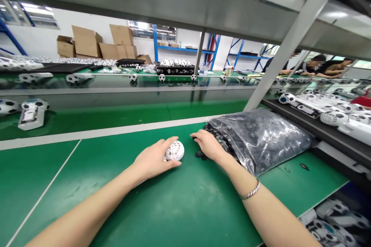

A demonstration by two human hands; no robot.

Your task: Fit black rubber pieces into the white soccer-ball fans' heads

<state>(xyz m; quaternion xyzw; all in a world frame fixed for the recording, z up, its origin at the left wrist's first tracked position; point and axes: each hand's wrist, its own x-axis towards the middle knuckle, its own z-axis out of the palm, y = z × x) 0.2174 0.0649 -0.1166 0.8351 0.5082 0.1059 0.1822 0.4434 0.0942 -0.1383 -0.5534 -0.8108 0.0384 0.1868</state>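
1 left hand [153, 158] half-hides a white lattice ball [175, 151].

cardboard boxes [85, 41] | blue steel racks [174, 49] | football-patterned white devices [31, 115] | seated co-workers [327, 67]

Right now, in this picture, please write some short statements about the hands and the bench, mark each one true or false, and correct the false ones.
1. The left hand cups a white lattice plastic ball. True.
2. The right hand holds a second ball. False: it rests on small black parts at the mouth of the bag.
3. A clear plastic bag full of black parts lies on the green work mat. True.
4. The silver chain bracelet is on the left wrist. False: it is on the right wrist.
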